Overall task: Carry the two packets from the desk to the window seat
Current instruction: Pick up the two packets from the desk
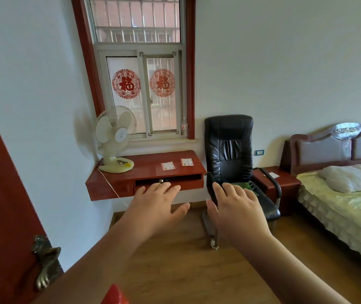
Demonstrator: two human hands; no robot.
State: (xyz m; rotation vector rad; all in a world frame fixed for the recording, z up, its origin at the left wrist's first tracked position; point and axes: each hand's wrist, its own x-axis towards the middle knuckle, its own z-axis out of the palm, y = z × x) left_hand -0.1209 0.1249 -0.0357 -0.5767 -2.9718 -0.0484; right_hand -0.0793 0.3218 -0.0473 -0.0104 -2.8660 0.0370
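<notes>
Red-brown lacquered wood: wall-mounted tabletop [175, 156] under the window [140, 88], drawer below it standing partly open.

Task objects: two packets on the tabletop, count = 2. Left packet [168, 166] and right packet [187, 162] lie flat, side by side, apart from each other, toward the right half of the surface. Both small, pale with red print; text too small to read. Flat and unobstructed, so likely easy to pick off the surface, one per hand.

Hands: count = 2, both bare, palms down, held out ahead of the body. Left hand [156, 205] and right hand [236, 207] have fingers spread and extended, gripping nothing. Neither touches the tabletop or a packet; both hang well short of it. Judgement: approach phase, arms raised in readiness for a two-handed reach.

Other items, counted:
- desk fan [116, 137], 1, on the left end of the tabletop, cord trailing down over the front edge.
- black office chair [230, 154], 1, just right of the tabletop, something green on its seat.
- bed [339, 194], 1, far right; nightstand [276, 183], 1, between chair and bed.
- red paper cut-outs on the window panes, 2.

Destination: window ledge directly above the tabletop looks like the probable seat; not certain. Task not begun, both packets at origin.
</notes>
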